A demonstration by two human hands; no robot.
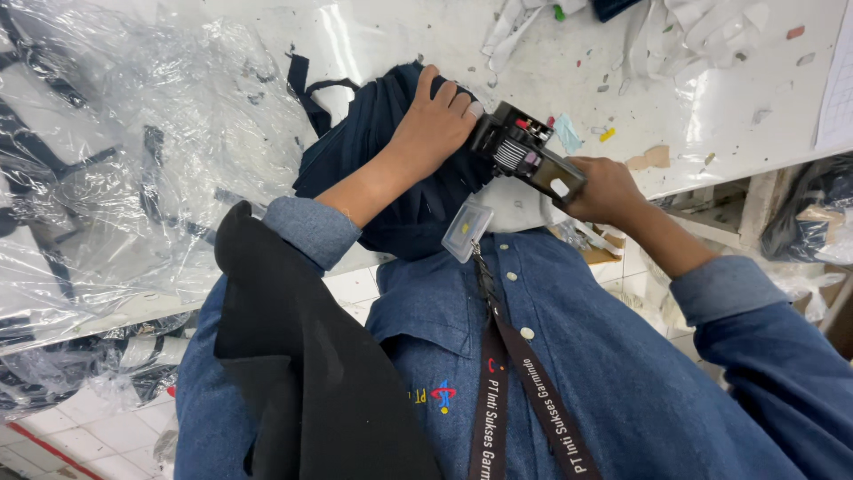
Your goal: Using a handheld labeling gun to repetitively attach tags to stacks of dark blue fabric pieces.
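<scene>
From the head camera we look down on our own two hands at the edge of a white counter (737,107) flecked with scraps of paper and tape. Our left hand (435,124) lies palm down on a folded navy garment (373,151), fingers spread and pressing it flat — a flat hold, nothing clasped inside the palm. The garment sits at the near edge of the counter, just in front of our chest, with a dark strap loop sticking out at its far left.

Our right hand (604,191) has a closed grip around the handle of a black tagging gun (529,156); its front end points left and meets the garment just beside the left fingertips.

A sheet of clear plastic wrap (115,160) covers the left part of the counter, with dark straps showing through it. A badge holder (466,229) hangs from a dark lanyard (506,373) over our blue denim shirt — a black cloth (302,373) drapes over the left arm.
</scene>
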